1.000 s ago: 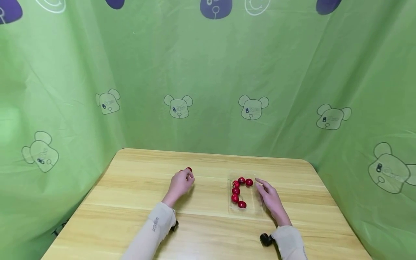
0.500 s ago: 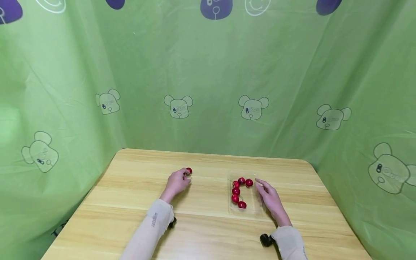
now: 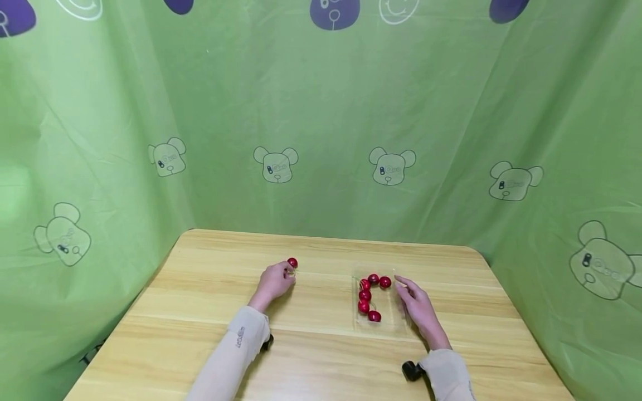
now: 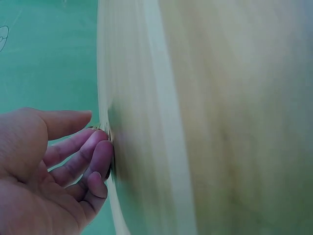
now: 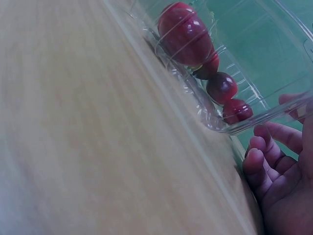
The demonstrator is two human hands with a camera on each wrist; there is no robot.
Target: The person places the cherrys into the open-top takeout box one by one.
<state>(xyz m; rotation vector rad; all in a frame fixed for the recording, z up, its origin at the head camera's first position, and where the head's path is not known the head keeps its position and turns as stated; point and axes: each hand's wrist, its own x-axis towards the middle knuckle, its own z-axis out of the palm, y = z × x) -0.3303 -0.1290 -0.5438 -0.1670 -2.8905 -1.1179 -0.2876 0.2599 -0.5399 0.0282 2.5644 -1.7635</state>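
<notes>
My left hand [image 3: 275,280] is at a red cherry [image 3: 292,262] near the back of the table, thumb and index finger around its green stem. In the left wrist view, the thumb [image 4: 68,122] is apart from the bent fingers [image 4: 100,156], and the cherry is mostly hidden behind them. My right hand [image 3: 417,306] stays beside a clear plastic container [image 3: 391,323], its fingertips at the right wall near the back corner. Several cherries [image 3: 364,296] lie inside along the container's left side, back and front. In the right wrist view, loosely bent fingers [image 5: 257,159] are just outside the wall.
Light wood-grain table [image 3: 321,367] with a rounded far edge. A green curtain [image 3: 321,100] printed with bear heads encloses the back and sides. Small black devices sit at both wrists, including a black wrist camera [image 3: 411,370] by the right sleeve.
My left hand has drawn slightly left and toward me, so more of the cherry and its stem shows. The right hand, container and cherries inside have stayed put.
</notes>
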